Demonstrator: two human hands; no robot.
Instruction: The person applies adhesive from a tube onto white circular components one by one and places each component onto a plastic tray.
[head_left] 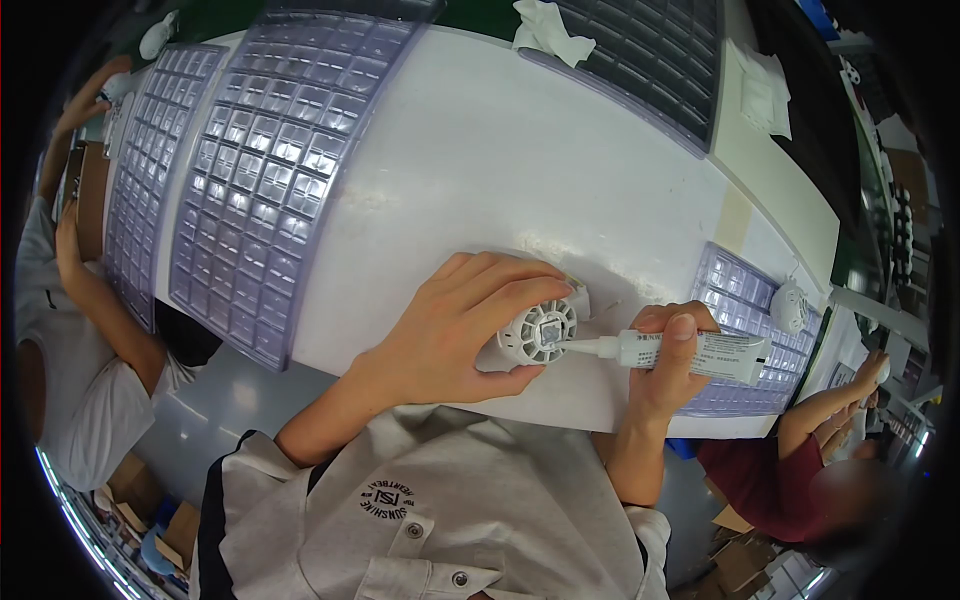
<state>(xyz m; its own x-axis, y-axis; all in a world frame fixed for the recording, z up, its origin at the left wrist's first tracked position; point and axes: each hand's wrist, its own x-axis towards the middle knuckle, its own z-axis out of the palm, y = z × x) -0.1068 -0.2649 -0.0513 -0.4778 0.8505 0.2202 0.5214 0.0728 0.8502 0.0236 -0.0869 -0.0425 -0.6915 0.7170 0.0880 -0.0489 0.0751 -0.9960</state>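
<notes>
White, apparently plastic round housing (525, 345), centre of frame, near edge of bench (440, 170): left hand (465, 325) has its fingers curled round the rim. Judged light, stiff, smooth; spokes likely fragile, so hold by the outer rim. Squeeze tube (725, 354), right of centre: fingers of right hand (672, 360) wrapped round it; probably soft, yields to pressure. Nozzle (592, 346) points at housing's centre; contact unclear.

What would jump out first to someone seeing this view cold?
Just below centre, the round, slotted white part in the left hand likely draws the eye first, with the white tube in the right hand aiming its nozzle at the part's face. Next comes the large, shiny compartment tray at upper left.
</notes>
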